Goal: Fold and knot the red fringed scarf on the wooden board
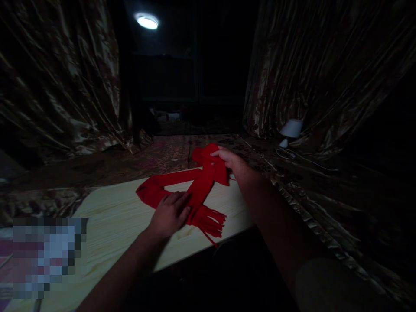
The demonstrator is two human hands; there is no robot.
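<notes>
- Red scarf: I see it on the pale table, both hands touching it; main strip slants from near fringe away to the far folded part, with a loop leftward.
- Left hand: nearer the fringe; palm down, fingers extended on the cloth.
- Right hand: reaching farther forward, fingers closed on the far folded part; firmness I cannot tell.

On my feed I saw matt cloth in the scarf, smooth wood grain on the worktop, glossy fabric in the curtains, a matt lampshade.
</notes>
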